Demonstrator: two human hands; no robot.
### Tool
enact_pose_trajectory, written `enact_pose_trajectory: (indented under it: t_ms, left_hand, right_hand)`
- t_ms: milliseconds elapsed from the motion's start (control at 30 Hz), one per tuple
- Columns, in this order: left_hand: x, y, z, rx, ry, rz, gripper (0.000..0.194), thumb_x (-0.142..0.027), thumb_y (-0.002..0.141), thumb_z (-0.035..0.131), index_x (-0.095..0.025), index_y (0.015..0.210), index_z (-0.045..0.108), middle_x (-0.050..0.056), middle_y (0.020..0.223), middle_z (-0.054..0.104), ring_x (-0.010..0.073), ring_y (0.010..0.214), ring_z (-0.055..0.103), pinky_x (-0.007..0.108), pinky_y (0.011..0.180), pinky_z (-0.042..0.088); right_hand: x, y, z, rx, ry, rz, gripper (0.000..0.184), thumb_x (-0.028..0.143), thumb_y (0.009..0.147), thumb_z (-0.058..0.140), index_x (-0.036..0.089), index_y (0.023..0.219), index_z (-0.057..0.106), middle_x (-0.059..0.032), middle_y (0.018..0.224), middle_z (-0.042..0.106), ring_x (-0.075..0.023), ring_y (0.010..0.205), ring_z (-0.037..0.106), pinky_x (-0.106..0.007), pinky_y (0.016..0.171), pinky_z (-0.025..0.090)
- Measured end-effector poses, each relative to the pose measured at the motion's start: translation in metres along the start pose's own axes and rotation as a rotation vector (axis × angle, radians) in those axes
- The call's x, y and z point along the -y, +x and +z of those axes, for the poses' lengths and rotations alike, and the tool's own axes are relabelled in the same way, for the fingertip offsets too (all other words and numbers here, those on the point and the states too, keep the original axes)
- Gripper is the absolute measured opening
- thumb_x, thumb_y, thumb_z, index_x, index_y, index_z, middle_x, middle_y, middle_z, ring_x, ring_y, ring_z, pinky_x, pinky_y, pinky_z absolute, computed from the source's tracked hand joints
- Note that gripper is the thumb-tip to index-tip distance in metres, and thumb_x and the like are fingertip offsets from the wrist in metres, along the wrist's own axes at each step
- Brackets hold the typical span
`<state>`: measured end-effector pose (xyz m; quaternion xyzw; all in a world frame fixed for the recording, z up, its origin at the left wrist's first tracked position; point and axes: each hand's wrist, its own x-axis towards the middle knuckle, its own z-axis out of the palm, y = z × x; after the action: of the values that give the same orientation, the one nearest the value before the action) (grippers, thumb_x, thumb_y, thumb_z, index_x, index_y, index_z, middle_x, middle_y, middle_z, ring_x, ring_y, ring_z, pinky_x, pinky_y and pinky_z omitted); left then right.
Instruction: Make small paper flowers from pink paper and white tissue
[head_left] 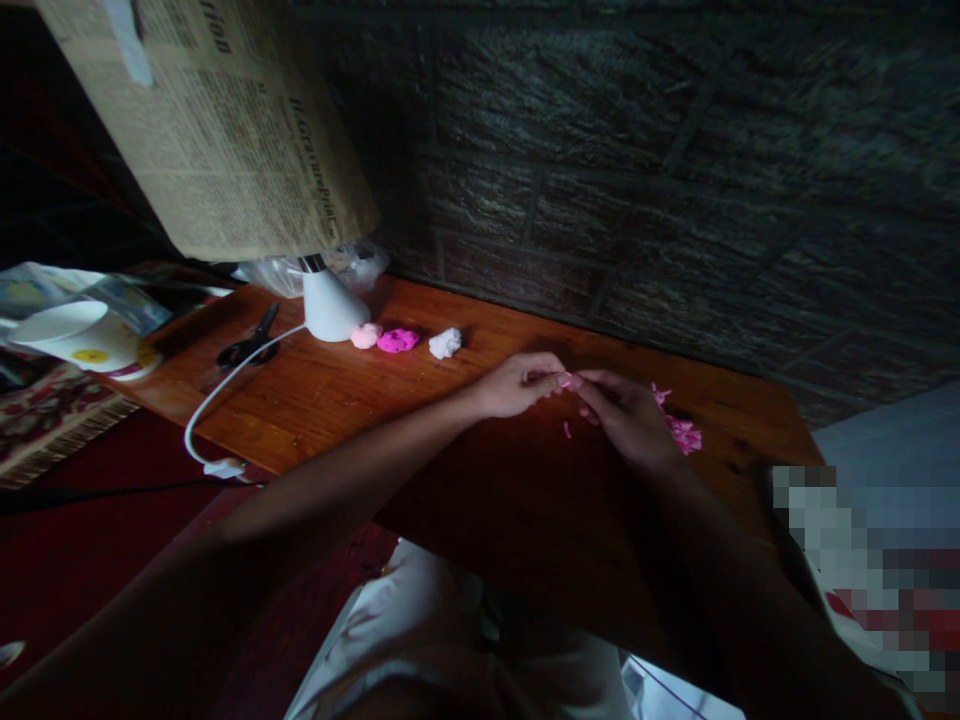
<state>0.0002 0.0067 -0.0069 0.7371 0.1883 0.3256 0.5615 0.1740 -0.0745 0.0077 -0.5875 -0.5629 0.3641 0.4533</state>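
Between the fingertips of my left hand and my right hand is a small bit of pink modelling clay. Both hands are closed in a pinch on it, just above the wooden table. A thin pink strip shows below the fingers. Beyond my right hand, partly hidden by it, several crinkled pink pieces lie in a cluster. To the left of my left hand, a pale pink lump touches a bright magenta lump. A white lump sits a little apart from them.
A lamp with a newsprint-patterned shade stands at the back left. Its white cord loops over the table edge. Black scissors and a paper cup are farther left. A dark brick wall rises behind.
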Motion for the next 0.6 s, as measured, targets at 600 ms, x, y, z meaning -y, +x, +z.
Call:
enact_pose_trajectory:
  t_ms: [600]
  left_hand:
    - [0.0064,0.0012,0.0017,-0.074,-0.024,-0.047,0.007,-0.018,0.087,0.066,-0.012,0.084,0.068,0.002,0.082,0.068,0.0093,0.074,0.058,0.027,0.078,0.046]
  right_hand:
    - [-0.0029,0.0016,0.0003,-0.035,0.004,0.039,0.042,0.053,0.079,0.072,0.020,0.104,0.076,-0.0047,0.084,0.076,-0.0153,0.063,0.064,-0.030,0.060,0.052]
